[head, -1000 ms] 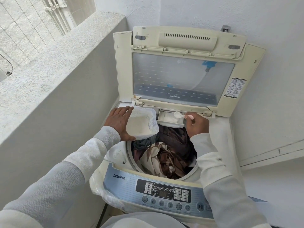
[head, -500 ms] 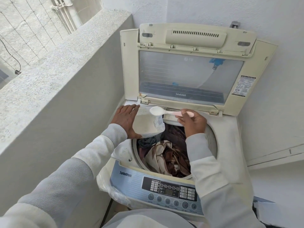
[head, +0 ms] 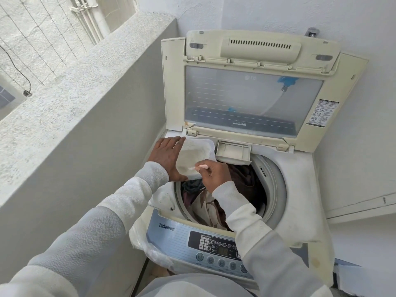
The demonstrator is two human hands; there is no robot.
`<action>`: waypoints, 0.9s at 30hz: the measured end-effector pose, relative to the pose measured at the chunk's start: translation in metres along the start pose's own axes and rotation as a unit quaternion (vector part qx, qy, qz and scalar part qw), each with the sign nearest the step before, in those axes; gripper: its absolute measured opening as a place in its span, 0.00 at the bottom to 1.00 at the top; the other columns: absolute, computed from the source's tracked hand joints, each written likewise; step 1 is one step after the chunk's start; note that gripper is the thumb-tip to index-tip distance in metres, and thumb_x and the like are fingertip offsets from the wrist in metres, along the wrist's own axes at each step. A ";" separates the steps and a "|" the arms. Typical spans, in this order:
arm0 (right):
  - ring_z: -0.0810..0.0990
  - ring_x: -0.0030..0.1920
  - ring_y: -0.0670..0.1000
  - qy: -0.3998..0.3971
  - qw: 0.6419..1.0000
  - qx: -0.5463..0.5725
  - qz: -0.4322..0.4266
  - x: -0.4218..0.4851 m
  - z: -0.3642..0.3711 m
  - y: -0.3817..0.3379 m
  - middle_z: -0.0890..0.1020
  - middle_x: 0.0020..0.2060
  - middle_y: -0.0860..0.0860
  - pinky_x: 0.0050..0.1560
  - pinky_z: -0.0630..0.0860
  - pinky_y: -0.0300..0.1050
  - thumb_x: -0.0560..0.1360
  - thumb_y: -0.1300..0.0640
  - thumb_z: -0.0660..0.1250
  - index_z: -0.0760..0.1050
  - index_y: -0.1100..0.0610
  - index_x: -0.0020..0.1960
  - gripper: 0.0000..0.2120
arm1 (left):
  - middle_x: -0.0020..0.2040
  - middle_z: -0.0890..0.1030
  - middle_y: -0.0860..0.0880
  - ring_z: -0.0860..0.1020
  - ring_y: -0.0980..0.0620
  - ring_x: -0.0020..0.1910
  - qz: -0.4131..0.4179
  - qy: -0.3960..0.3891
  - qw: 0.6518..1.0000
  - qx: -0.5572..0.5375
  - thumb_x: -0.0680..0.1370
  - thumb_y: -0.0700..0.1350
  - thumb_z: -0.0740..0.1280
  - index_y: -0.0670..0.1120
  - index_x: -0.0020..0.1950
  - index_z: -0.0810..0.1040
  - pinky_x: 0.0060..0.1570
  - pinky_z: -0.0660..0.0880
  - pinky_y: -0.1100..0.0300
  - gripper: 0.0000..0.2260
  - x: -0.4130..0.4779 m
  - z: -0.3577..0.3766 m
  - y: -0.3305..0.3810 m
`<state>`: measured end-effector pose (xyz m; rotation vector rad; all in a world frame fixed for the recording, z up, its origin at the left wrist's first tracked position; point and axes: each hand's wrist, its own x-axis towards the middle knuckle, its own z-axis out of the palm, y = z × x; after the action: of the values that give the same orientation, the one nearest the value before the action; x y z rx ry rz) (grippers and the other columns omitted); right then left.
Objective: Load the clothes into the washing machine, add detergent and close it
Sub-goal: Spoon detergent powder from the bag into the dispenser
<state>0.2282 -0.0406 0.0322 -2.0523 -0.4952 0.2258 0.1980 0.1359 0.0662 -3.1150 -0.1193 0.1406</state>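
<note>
Your left hand (head: 169, 156) wraps the detergent tub (head: 196, 156), held tilted over the drum's back left edge, and your right hand (head: 211, 170) pinches the pink spoon (head: 200, 167), its bowl dipped in the powder. Keep the tub steady, lift a level scoop, and carry it low to the open dispenser drawer (head: 233, 152) just beside it. The clothes (head: 205, 202) sit in the drum, the lid (head: 252, 93) upright. Half a second ago the spoon was crossing above the tub; now it digs in.

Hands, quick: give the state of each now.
Left hand: holding the detergent tub.
Right hand: closed on the pink scoop.
</note>
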 end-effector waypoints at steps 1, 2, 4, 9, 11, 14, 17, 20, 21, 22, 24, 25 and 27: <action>0.83 0.41 0.56 -0.002 1.000 -0.012 -0.003 0.001 -0.005 0.000 0.86 0.40 0.54 0.45 0.79 0.48 0.73 0.62 0.69 0.84 0.59 0.45 0.04 | 0.75 0.62 0.47 0.61 0.46 0.72 0.001 0.001 1.000 -0.001 0.59 0.70 0.72 0.45 0.77 0.53 0.73 0.51 0.52 0.56 0.000 0.000 0.000; 0.82 0.39 0.57 0.007 1.000 -0.019 -0.005 0.002 -0.010 0.001 0.85 0.38 0.55 0.42 0.78 0.47 0.73 0.63 0.69 0.84 0.59 0.44 0.04 | 0.75 0.62 0.47 0.61 0.46 0.72 0.001 0.001 1.000 -0.001 0.58 0.69 0.72 0.45 0.77 0.53 0.73 0.51 0.52 0.56 0.000 0.000 -0.001; 0.80 0.35 0.56 0.041 0.998 -0.035 -0.015 0.006 -0.020 0.001 0.85 0.37 0.56 0.39 0.75 0.45 0.73 0.65 0.69 0.83 0.59 0.43 0.05 | 0.75 0.61 0.47 0.60 0.46 0.73 0.000 0.001 1.000 -0.007 0.59 0.69 0.73 0.45 0.77 0.53 0.74 0.51 0.51 0.56 -0.001 0.000 -0.001; 0.82 0.41 0.62 -0.003 0.989 -0.142 -0.033 0.013 -0.024 -0.002 0.85 0.39 0.58 0.44 0.78 0.51 0.74 0.57 0.62 0.82 0.60 0.46 0.11 | 0.75 0.60 0.47 0.59 0.47 0.73 -0.002 -0.003 1.000 0.003 0.59 0.69 0.72 0.46 0.78 0.51 0.74 0.50 0.52 0.56 -0.001 -0.001 -0.002; 0.81 0.41 0.63 -0.032 0.984 -0.174 -0.037 0.011 -0.019 -0.006 0.84 0.39 0.59 0.44 0.77 0.51 0.73 0.55 0.58 0.81 0.60 0.46 0.15 | 0.75 0.60 0.47 0.59 0.47 0.73 -0.002 -0.003 1.000 0.003 0.59 0.69 0.72 0.46 0.78 0.51 0.74 0.50 0.52 0.56 -0.001 -0.001 -0.001; 0.80 0.43 0.64 -0.065 0.979 -0.190 -0.035 0.006 -0.010 -0.014 0.84 0.40 0.60 0.46 0.76 0.52 0.75 0.59 0.62 0.81 0.61 0.47 0.10 | 0.75 0.61 0.47 0.59 0.47 0.73 0.001 0.000 1.000 0.000 0.59 0.70 0.72 0.46 0.78 0.52 0.74 0.50 0.52 0.56 0.000 0.000 0.000; 0.80 0.44 0.63 -0.073 0.983 -0.166 -0.016 0.006 0.001 -0.022 0.84 0.41 0.58 0.47 0.76 0.51 0.74 0.57 0.60 0.81 0.60 0.47 0.12 | 0.75 0.61 0.48 0.59 0.47 0.73 0.003 0.002 1.000 -0.002 0.59 0.69 0.72 0.46 0.78 0.52 0.74 0.50 0.52 0.56 0.001 0.001 0.000; 0.80 0.43 0.62 -0.055 0.993 -0.103 0.012 0.007 0.011 -0.029 0.84 0.39 0.57 0.47 0.77 0.52 0.72 0.53 0.57 0.81 0.57 0.44 0.15 | 0.75 0.61 0.47 0.59 0.47 0.73 0.004 0.001 1.000 -0.009 0.60 0.68 0.72 0.46 0.78 0.52 0.74 0.50 0.51 0.55 0.001 0.001 0.000; 0.80 0.43 0.62 -0.048 0.995 -0.081 0.027 0.008 0.012 -0.030 0.85 0.39 0.56 0.47 0.77 0.52 0.72 0.54 0.60 0.82 0.56 0.43 0.13 | 0.75 0.61 0.47 0.59 0.47 0.73 0.003 0.001 1.000 -0.009 0.60 0.68 0.72 0.46 0.78 0.53 0.74 0.50 0.51 0.55 0.001 0.001 0.000; 0.81 0.44 0.60 -0.038 0.997 -0.054 0.048 0.010 0.013 -0.029 0.85 0.40 0.55 0.48 0.78 0.52 0.73 0.56 0.63 0.82 0.56 0.43 0.09 | 0.75 0.61 0.48 0.59 0.47 0.73 0.004 0.000 1.000 -0.008 0.60 0.69 0.72 0.46 0.78 0.53 0.74 0.50 0.51 0.55 0.001 0.001 0.000; 0.82 0.44 0.58 -0.020 0.994 0.013 0.110 0.016 0.013 -0.024 0.85 0.40 0.55 0.50 0.79 0.52 0.72 0.58 0.68 0.83 0.54 0.41 0.05 | 0.75 0.61 0.48 0.60 0.47 0.73 0.005 -0.003 1.000 -0.004 0.59 0.70 0.72 0.46 0.78 0.52 0.74 0.51 0.51 0.56 0.002 0.001 -0.001; 0.83 0.44 0.59 -0.011 0.988 0.049 0.145 0.018 0.011 -0.021 0.85 0.39 0.56 0.50 0.79 0.54 0.71 0.57 0.69 0.83 0.51 0.38 0.05 | 0.75 0.61 0.47 0.60 0.46 0.73 0.004 -0.005 1.000 -0.002 0.59 0.69 0.72 0.46 0.78 0.52 0.74 0.51 0.51 0.56 0.002 0.001 -0.001; 0.84 0.42 0.59 0.020 0.968 0.129 0.217 0.022 0.007 -0.014 0.85 0.40 0.58 0.50 0.81 0.57 0.68 0.55 0.70 0.81 0.47 0.35 0.05 | 0.75 0.61 0.47 0.59 0.46 0.73 0.004 -0.007 1.000 0.001 0.59 0.69 0.73 0.46 0.78 0.52 0.74 0.50 0.51 0.56 0.002 0.001 0.000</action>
<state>0.2416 -0.0197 0.0415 -1.8813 0.0178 0.4812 0.1997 0.1363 0.0653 -3.1139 -0.1079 0.1619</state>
